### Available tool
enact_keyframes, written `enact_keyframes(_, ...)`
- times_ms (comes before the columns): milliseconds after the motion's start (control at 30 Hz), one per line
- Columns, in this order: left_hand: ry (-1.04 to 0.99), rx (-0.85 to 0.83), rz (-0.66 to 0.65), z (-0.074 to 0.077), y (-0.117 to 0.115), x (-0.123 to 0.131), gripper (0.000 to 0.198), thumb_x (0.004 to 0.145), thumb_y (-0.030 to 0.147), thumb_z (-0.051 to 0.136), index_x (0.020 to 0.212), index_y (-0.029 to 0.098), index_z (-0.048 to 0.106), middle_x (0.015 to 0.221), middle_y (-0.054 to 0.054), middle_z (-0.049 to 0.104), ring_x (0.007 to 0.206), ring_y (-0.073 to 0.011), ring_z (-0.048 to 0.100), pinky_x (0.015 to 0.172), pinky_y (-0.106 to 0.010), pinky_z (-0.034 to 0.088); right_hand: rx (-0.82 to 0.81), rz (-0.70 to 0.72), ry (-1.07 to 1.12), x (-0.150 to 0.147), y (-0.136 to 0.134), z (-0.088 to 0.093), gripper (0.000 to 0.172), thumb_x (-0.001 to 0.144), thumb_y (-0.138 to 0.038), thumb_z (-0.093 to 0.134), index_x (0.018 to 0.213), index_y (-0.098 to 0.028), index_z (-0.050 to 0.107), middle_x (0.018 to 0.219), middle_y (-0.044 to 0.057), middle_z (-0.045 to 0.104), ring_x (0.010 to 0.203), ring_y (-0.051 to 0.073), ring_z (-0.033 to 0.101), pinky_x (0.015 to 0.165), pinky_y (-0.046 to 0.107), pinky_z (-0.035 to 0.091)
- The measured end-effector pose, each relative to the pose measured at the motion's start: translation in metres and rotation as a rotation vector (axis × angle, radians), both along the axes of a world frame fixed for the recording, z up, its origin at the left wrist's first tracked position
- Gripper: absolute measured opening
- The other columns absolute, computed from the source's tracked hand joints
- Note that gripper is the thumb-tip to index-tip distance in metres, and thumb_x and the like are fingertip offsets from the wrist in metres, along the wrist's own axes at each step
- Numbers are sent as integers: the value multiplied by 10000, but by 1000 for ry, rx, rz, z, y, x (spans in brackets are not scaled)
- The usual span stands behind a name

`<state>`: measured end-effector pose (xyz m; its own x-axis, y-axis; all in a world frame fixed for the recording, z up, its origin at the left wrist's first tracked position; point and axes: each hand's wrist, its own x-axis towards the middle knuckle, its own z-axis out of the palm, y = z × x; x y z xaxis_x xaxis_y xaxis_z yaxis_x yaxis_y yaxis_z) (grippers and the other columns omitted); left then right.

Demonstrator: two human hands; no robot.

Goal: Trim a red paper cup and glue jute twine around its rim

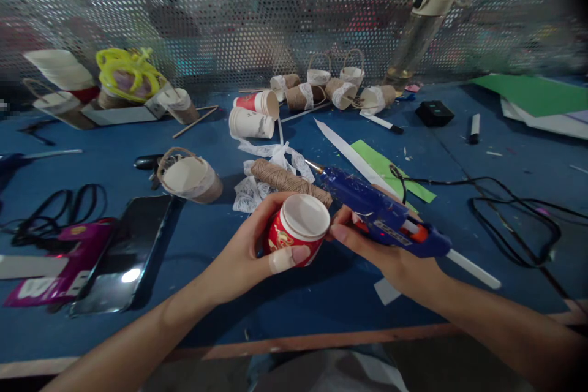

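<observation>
My left hand (257, 251) is wrapped around a red paper cup (294, 239) with a white rim, its open mouth tilted up toward me. A bandage circles the left thumb. In my right hand (381, 245) is a blue glue gun (367, 202), its nozzle pointing up and left and a white glue stick (473, 268) jutting from its back. The right fingertips are close to the cup's right side; whether they touch it I cannot tell. Just beyond the cup lie a spool of brown twine (285, 179) and white lace ribbon (250, 193).
A twine-handled cup basket (190, 179), a phone (131, 251) and a purple glue gun (78, 257) are on the left. Several small twine-wrapped cups (305, 97) line the back by a perforated metal screen (206, 24) and a bottle (418, 30). A black cable (478, 214) loops at right.
</observation>
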<state>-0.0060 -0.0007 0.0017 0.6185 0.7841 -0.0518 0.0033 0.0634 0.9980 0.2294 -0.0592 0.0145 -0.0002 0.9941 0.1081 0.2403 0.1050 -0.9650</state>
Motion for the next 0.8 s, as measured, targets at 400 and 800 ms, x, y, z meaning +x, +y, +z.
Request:
enact_keyframes(400,36,47,-50,-4,3,-2,505,899,325,827,1347,417,612,1292,47,693,1201,-183,637,1017,-230,498,26,-7,-14,0,2,2,98,898,-292,786,870,-236,711,801,-28,738,684,128,717,618,235,601)
enact_keyframes(800,40,-83,7,-4,-4,2,541,864,324,857,1337,357,596,1181,17,726,1059,-195,689,907,-267,570,24,-27,-6,-5,8,0,88,887,-284,780,827,-232,742,816,-29,747,775,126,728,812,233,612)
